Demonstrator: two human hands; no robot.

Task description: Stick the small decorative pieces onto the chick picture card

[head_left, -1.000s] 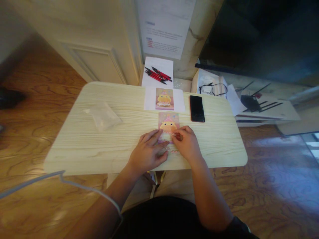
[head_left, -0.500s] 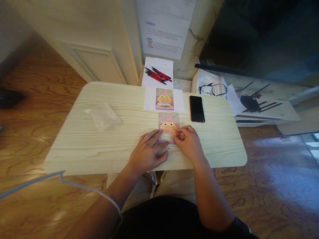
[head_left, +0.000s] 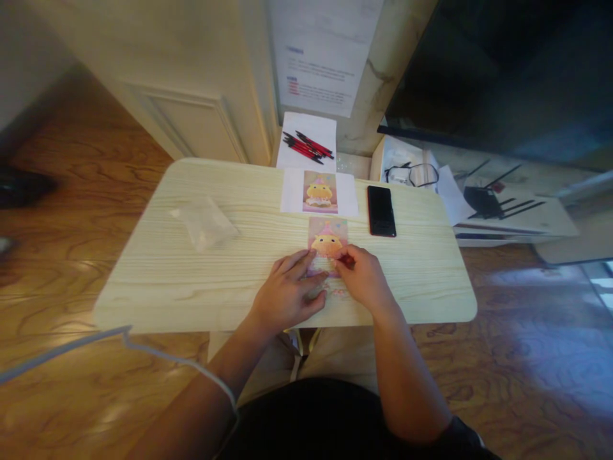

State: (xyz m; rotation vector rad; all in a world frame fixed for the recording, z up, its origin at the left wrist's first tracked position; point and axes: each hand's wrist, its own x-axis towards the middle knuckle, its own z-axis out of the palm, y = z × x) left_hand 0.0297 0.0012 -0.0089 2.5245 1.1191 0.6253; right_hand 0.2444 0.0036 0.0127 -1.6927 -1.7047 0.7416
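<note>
A small picture card (head_left: pixel 327 238) with a yellow chick figure lies near the front of the light wooden table (head_left: pixel 201 275). My left hand (head_left: pixel 287 295) rests flat on the card's lower left part, fingers stretched out. Beside it my right hand (head_left: pixel 364 278) is curled in a pinch at the card's right side, thumb and fingers pressed on something small that I cannot make out. A white sheet (head_left: pixel 319 191) printed with the same chick picture lies just behind the card.
A black phone (head_left: pixel 381 210) lies right of the printed sheet. A clear plastic bag (head_left: pixel 205 222) sits on the table's left part. Red and black pens (head_left: pixel 307 145) lie on paper behind the table. Glasses (head_left: pixel 412 172) and a black router (head_left: pixel 488 199) sit on a low shelf at right.
My right hand has shifted slightly left along the card's edge. My left hand stays pressed on the card. The view has drifted a little.
</note>
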